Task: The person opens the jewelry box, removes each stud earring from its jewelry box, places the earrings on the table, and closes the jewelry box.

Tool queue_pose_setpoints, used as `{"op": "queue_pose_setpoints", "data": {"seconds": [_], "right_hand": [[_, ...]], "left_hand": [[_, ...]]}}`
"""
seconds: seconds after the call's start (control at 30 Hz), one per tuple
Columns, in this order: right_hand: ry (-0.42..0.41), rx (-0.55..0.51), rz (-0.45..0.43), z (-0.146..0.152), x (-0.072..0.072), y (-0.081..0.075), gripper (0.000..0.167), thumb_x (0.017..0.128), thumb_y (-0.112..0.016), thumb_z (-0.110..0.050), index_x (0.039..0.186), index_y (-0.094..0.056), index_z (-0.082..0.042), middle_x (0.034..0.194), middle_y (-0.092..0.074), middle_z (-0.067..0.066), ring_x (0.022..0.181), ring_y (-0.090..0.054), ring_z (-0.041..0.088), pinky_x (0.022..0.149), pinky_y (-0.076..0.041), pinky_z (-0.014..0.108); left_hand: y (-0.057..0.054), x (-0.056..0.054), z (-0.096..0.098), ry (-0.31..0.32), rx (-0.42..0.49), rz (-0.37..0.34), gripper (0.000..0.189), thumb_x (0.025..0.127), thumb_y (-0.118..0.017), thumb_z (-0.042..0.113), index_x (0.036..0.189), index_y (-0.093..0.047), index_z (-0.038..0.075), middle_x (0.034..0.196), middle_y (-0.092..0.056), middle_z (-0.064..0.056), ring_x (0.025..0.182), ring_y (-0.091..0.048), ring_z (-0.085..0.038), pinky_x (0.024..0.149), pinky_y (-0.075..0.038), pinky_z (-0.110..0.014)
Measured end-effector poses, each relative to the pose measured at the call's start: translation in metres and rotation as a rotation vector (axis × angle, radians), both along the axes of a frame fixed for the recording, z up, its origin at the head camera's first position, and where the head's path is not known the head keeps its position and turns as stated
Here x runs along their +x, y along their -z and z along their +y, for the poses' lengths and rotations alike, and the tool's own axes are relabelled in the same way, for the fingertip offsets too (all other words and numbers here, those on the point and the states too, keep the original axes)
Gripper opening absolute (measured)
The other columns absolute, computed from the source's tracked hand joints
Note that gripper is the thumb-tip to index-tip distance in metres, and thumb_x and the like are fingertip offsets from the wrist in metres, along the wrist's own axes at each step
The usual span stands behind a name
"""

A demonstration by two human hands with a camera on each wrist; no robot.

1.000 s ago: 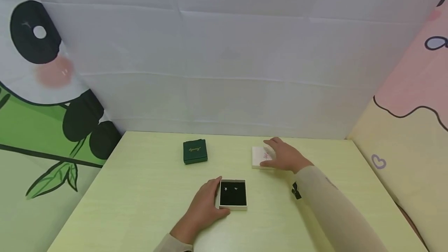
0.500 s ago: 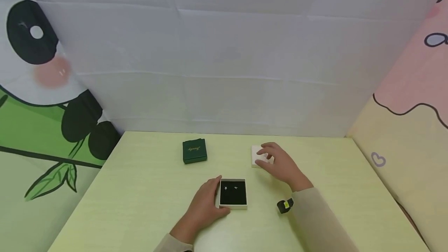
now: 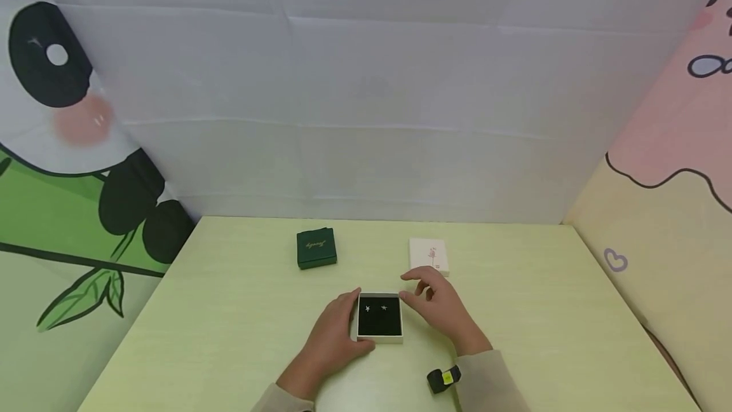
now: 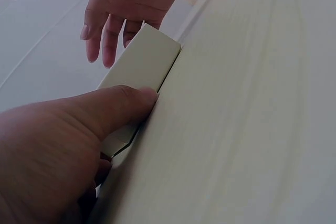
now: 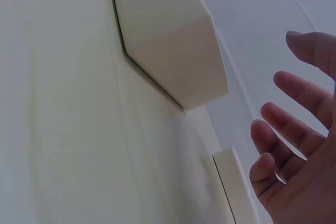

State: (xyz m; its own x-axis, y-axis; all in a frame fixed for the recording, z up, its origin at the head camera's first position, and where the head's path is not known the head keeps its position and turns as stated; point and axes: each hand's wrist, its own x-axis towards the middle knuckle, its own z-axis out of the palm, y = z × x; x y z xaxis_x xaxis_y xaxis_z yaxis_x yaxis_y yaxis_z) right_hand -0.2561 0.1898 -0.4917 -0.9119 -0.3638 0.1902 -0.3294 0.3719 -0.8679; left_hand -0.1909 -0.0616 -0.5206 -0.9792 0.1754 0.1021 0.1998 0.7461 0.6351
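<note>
Two hands are working over one pale yellow-green table point(image 3: 217, 316). The left hand point(image 3: 333, 334) is pinching one cream box point(image 3: 380, 339), its thumb pressing the near wall and its fingers lying along the left side. The box is resting about midway between the table's left and right edges, well apart from the far edge. Inside, one black insert point(image 3: 380, 324) is carrying two small star-shaped pieces point(image 3: 368, 308), sitting side by side.

The right hand point(image 3: 437, 306) is hovering by the box's far right corner, its fingers spread and loosely bent, holding nothing; the right wrist view is showing a gap between hand and box.

Two cases are lying near the far edge: one green case point(image 3: 316, 248) with gold lettering toward the far left corner, and one white case point(image 3: 429, 253) with a printed flower toward the far right corner.

Two beige sleeves point(image 3: 488, 380) are covering the arms, and one black device point(image 3: 439, 381) is sitting at the right wrist. Behind the far edge one creased whitish cloth point(image 3: 366, 88) is hanging; cartoon panels are flanking both sides, the left panel point(image 3: 57, 208) showing green, the right panel point(image 3: 669, 113) pink and cream.
</note>
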Motion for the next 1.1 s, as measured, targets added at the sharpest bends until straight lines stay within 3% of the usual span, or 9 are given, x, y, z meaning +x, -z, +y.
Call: {"op": "queue_pose_setpoints", "data": {"seconds": [0.37,0.63,0.83,1.1], "right_hand": [[-0.022,-0.071,-0.035,-0.015,0.012,0.015,0.035,0.093,-0.078,-0.022,0.125,-0.070,-0.011,0.125,-0.060,-0.004,0.084,-0.058,0.017,0.076,-0.047,0.026],[-0.019,-0.089,-0.040,-0.025,0.014,0.033,0.026,0.092,-0.080,-0.025,0.117,-0.073,-0.021,0.118,-0.062,-0.005,0.083,-0.057,0.015,0.075,-0.047,0.027],[-0.015,-0.049,-0.015,-0.027,0.014,0.037,0.019,0.090,-0.082,-0.024,0.108,-0.077,-0.025,0.119,-0.062,-0.012,0.084,-0.057,0.014,0.075,-0.049,0.028],[-0.018,0.010,0.033,-0.028,0.012,0.039,0.022,0.087,-0.083,-0.022,0.108,-0.078,-0.026,0.118,-0.062,-0.013,0.085,-0.057,0.012,0.077,-0.050,0.028]], "left_hand": [[-0.001,0.001,0.002,0.001,-0.001,0.004,0.102,0.071,-0.093,0.033,0.154,-0.042,0.002,0.145,-0.054,-0.013,0.132,-0.050,-0.033,0.111,-0.040,-0.052],[-0.003,0.004,-0.001,-0.012,0.002,-0.019,0.102,0.072,-0.093,0.034,0.154,-0.041,0.004,0.148,-0.052,-0.012,0.134,-0.049,-0.033,0.111,-0.039,-0.053],[-0.003,0.004,0.000,-0.009,0.000,-0.020,0.102,0.073,-0.092,0.035,0.155,-0.041,0.004,0.148,-0.052,-0.013,0.135,-0.049,-0.034,0.111,-0.039,-0.053],[-0.003,0.002,0.001,-0.005,-0.010,-0.011,0.102,0.073,-0.092,0.036,0.155,-0.041,0.003,0.149,-0.051,-0.013,0.135,-0.049,-0.034,0.111,-0.039,-0.053]]}}
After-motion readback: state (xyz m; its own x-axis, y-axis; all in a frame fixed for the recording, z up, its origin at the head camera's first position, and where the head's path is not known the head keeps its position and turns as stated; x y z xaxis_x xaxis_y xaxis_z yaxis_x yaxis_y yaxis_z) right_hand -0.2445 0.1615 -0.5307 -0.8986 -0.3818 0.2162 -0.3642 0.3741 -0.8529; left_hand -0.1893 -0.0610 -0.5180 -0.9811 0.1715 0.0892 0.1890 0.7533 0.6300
